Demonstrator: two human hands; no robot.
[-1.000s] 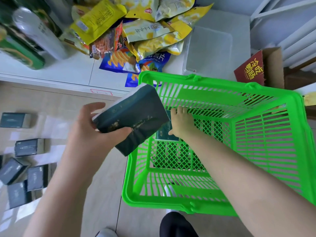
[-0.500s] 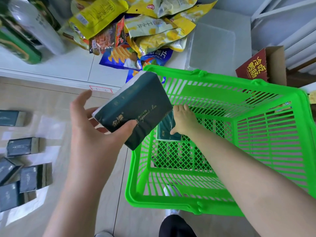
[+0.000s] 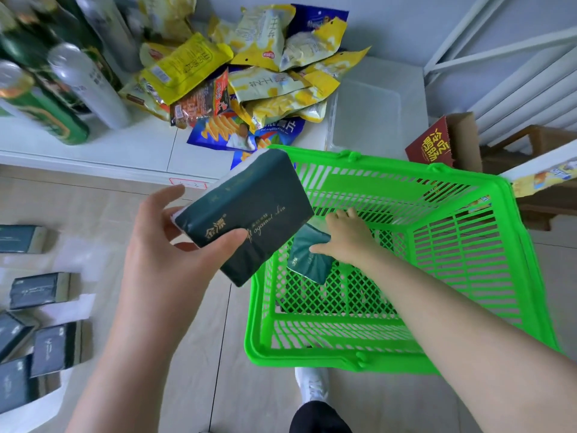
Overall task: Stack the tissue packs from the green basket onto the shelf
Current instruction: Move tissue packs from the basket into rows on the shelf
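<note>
holds a dark pack (image 3: 249, 214) in the left hand (image 3: 168, 245), above the left rim of the green basket (image 3: 312, 356) and just near of the shelf (image 3: 125, 151) edge. clamps it with the thumb across the printed near face and the fingers behind the left end, one fingertip showing past the far-left corner. pack tilted, white end to the far left, gold lettering up.

reaches the right hand (image 3: 349, 242) down into the basket, forearm crossing the near-right rim. grips a second pack (image 3: 307, 260) there, thumb pressed on its top face, fingers over its far edge and partly hidden behind the first pack. second pack low in the far-left corner of the basket, tilted; touching the mesh bottom or not, cannot tell. nothing else visible inside the basket.

far rim of the basket just over the shelf edge. on the shelf, far of the basket: a loose heap of snack bags (image 3: 265, 89), mostly yellow, with blue and red ones at its near side. to the far left, a green can (image 3: 46, 120) and a silver can (image 3: 90, 85), lying over, among other blurred cans. right of the heap, a clear lid (image 3: 368, 114), flat. further right, a red carton (image 3: 432, 146), just beyond the basket's far-right corner.

on the floor (image 3: 218, 339) at the left, well apart from the basket: several more dark packs (image 3: 39, 290), scattered, none stacked. near the bottom edge, a white shoe (image 3: 312, 389) just under the basket's near rim.
</note>
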